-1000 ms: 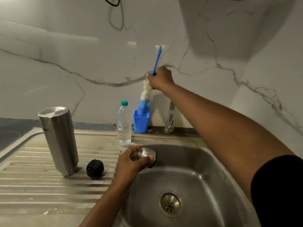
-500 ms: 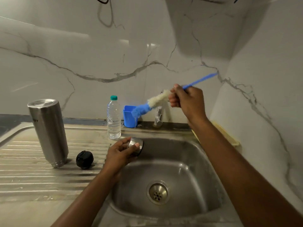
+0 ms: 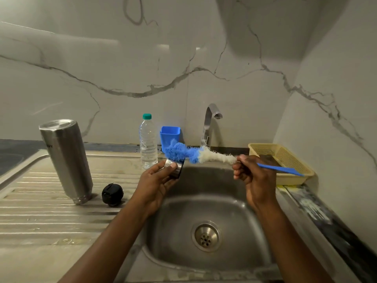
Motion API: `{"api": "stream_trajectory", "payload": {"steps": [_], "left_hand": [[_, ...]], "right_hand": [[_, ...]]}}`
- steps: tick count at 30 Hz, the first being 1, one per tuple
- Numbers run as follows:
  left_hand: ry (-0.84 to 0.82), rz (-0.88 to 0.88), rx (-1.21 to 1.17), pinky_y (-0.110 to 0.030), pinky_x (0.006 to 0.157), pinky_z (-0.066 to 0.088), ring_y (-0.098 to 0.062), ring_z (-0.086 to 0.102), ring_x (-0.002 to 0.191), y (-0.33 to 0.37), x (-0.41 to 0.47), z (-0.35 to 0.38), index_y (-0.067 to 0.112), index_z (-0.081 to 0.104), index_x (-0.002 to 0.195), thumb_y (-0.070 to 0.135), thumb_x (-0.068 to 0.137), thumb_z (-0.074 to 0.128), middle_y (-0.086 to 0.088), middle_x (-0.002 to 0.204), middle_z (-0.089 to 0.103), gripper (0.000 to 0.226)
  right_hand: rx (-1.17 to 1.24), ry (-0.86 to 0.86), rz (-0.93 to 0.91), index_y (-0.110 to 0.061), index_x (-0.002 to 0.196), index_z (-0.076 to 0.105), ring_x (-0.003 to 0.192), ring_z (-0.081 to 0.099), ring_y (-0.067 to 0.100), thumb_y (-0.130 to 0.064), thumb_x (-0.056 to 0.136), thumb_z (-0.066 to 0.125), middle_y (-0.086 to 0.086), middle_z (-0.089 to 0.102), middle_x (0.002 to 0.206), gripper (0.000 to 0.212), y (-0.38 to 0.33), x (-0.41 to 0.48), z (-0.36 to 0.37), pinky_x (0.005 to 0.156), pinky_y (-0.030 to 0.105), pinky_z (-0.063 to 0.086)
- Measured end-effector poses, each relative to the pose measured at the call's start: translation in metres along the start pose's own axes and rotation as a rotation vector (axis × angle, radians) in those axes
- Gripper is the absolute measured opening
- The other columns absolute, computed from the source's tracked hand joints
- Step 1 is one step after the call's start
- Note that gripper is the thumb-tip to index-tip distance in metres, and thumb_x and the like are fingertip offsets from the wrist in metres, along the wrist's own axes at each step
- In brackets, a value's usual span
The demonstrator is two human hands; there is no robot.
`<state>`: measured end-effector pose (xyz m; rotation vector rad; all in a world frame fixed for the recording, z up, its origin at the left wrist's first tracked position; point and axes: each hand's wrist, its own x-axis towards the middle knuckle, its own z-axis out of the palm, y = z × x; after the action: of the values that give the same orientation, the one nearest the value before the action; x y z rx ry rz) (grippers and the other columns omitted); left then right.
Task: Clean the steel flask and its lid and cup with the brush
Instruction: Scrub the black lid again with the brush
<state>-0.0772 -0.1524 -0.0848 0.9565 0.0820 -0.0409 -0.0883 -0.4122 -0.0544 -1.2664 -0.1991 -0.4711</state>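
The drain [image 3: 206, 235] sits in the floor of the steel sink [image 3: 179, 237], below and nearer than both hands. Above the basin the left hand [image 3: 157, 181] curls its fingers and thumb round the small steel cup [image 3: 175, 168], its open mouth turned toward the right hand. The right hand [image 3: 254, 174] closes round the brush [image 3: 204, 155] where the bristles end, with the flat blue handle sticking out to its right. The white and blue bristles reach leftward across the gap, and the blue tip lies at the cup's rim; whether it is inside I cannot tell.

Left of the cup hand, on the ribbed drainboard [image 3: 40, 213], lies the black lid [image 3: 112, 194]. Just beyond and left of the lid, the steel flask [image 3: 66, 160] stands mouth down and looks tilted.

Past the cup, a clear water bottle [image 3: 148, 141] and a blue holder [image 3: 170, 133] stand by the wall. The tap [image 3: 210, 119] rises behind the brush, and a yellow basket [image 3: 293, 156] sits behind the brush hand.
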Motion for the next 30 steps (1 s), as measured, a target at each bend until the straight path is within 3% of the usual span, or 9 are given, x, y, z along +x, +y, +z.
{"api": "stream_trajectory", "payload": {"steps": [4, 9, 13, 16, 19, 23, 27, 30], "left_hand": [[0.015, 0.002, -0.045, -0.035, 0.085, 0.065, -0.031, 0.075, 0.113, 0.002, 0.001, -0.002, 0.001, 0.069, 0.121, 0.01, 0.09, 0.076, -0.02, 0.116, 0.077, 0.033], [0.043, -0.022, -0.082, -0.043, 0.097, 0.059, -0.032, 0.075, 0.112, 0.002, -0.001, -0.003, 0.0, 0.068, 0.123, 0.011, 0.096, 0.07, -0.022, 0.116, 0.077, 0.029], [0.016, -0.031, 0.007, -0.035, 0.08, 0.066, -0.028, 0.078, 0.101, 0.007, -0.007, -0.006, -0.003, 0.069, 0.12, 0.009, 0.094, 0.072, -0.02, 0.111, 0.078, 0.028], [-0.011, -0.054, 0.07, -0.036, 0.082, 0.067, -0.028, 0.078, 0.099, 0.001, -0.011, 0.0, -0.005, 0.069, 0.12, 0.005, 0.091, 0.073, -0.021, 0.109, 0.077, 0.031], [0.034, -0.032, 0.034, -0.038, 0.085, 0.066, -0.026, 0.078, 0.095, 0.0, -0.011, 0.004, -0.002, 0.07, 0.112, 0.001, 0.094, 0.069, -0.019, 0.105, 0.078, 0.018], [0.043, -0.033, 0.022, -0.034, 0.074, 0.066, -0.026, 0.078, 0.09, 0.004, -0.012, -0.001, -0.001, 0.071, 0.106, 0.004, 0.095, 0.071, -0.019, 0.1, 0.077, 0.012], [0.016, -0.038, 0.068, -0.038, 0.082, 0.066, -0.028, 0.078, 0.098, -0.002, -0.015, 0.002, -0.001, 0.07, 0.108, 0.001, 0.095, 0.069, -0.02, 0.106, 0.078, 0.013], [0.046, -0.031, 0.023, -0.04, 0.085, 0.066, -0.029, 0.077, 0.097, 0.003, -0.014, 0.0, -0.002, 0.07, 0.108, 0.002, 0.096, 0.068, -0.022, 0.106, 0.077, 0.013]], "right_hand": [[-0.051, -0.066, 0.024, -0.004, 0.085, 0.075, 0.066, 0.068, 0.025, -0.006, 0.096, 0.066, 0.018, 0.071, 0.077, 0.014, -0.005, -0.001, -0.011, 0.061, 0.03, 0.06], [-0.028, -0.122, 0.107, -0.007, 0.081, 0.075, 0.067, 0.069, 0.025, -0.017, 0.088, 0.067, 0.018, 0.071, 0.078, 0.014, -0.005, -0.003, -0.016, 0.062, 0.03, 0.061], [-0.037, -0.152, 0.12, -0.007, 0.082, 0.076, 0.068, 0.069, 0.026, -0.016, 0.09, 0.066, 0.02, 0.072, 0.079, 0.015, -0.001, -0.005, -0.011, 0.063, 0.031, 0.061], [-0.092, -0.233, 0.106, -0.006, 0.084, 0.077, 0.069, 0.069, 0.028, -0.017, 0.09, 0.067, 0.021, 0.072, 0.079, 0.016, -0.002, -0.007, -0.006, 0.064, 0.033, 0.061], [-0.085, -0.22, 0.099, -0.005, 0.084, 0.077, 0.067, 0.069, 0.028, -0.019, 0.088, 0.069, 0.021, 0.071, 0.077, 0.017, -0.006, -0.006, -0.009, 0.061, 0.032, 0.06], [-0.027, -0.171, 0.12, -0.011, 0.078, 0.079, 0.064, 0.067, 0.025, -0.03, 0.078, 0.075, 0.02, 0.07, 0.074, 0.019, -0.012, -0.004, -0.017, 0.059, 0.029, 0.059], [-0.066, -0.235, 0.141, -0.002, 0.084, 0.077, 0.067, 0.068, 0.028, -0.019, 0.086, 0.069, 0.022, 0.07, 0.077, 0.018, -0.004, -0.008, -0.01, 0.061, 0.032, 0.06], [-0.033, -0.187, 0.144, -0.005, 0.081, 0.078, 0.064, 0.067, 0.026, -0.026, 0.079, 0.075, 0.021, 0.069, 0.074, 0.021, -0.013, -0.005, -0.017, 0.058, 0.031, 0.06]]}}
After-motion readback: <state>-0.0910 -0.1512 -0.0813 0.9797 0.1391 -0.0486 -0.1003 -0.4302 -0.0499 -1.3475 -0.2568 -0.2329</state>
